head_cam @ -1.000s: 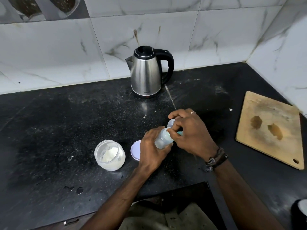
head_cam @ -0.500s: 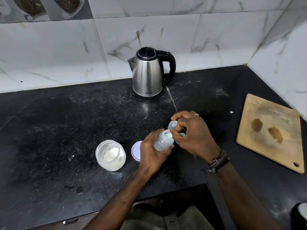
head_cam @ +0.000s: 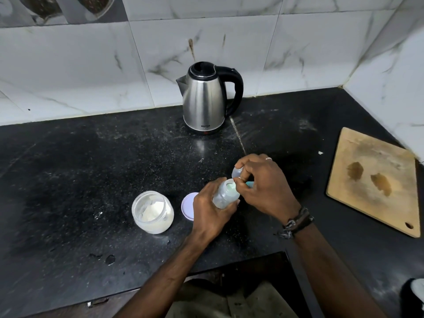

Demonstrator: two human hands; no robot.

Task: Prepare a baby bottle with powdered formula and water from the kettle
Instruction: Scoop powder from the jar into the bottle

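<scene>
The left hand (head_cam: 212,208) grips the tilted baby bottle (head_cam: 226,193), while the right hand (head_cam: 261,185) just beside it pinches the bottle's clear cap (head_cam: 237,172) above its open mouth.

One kettle (head_cam: 204,104), one bottle (head_cam: 226,193), one jar (head_cam: 152,212), one lid (head_cam: 188,205), one board (head_cam: 372,180).

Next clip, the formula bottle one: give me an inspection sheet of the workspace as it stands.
Surface: black stone counter, dusted with white specks.
Job's things: clear baby bottle, uncapped; steel electric kettle, lid closed; open clear jar of white powder; round lilac lid beside it.
Clutter: stained wooden cutting board.
Hands: left hand grips the bottle; right hand holds the clear cap.
Cables: nothing seen.
Surroundings: white marbled wall tiles.
</scene>
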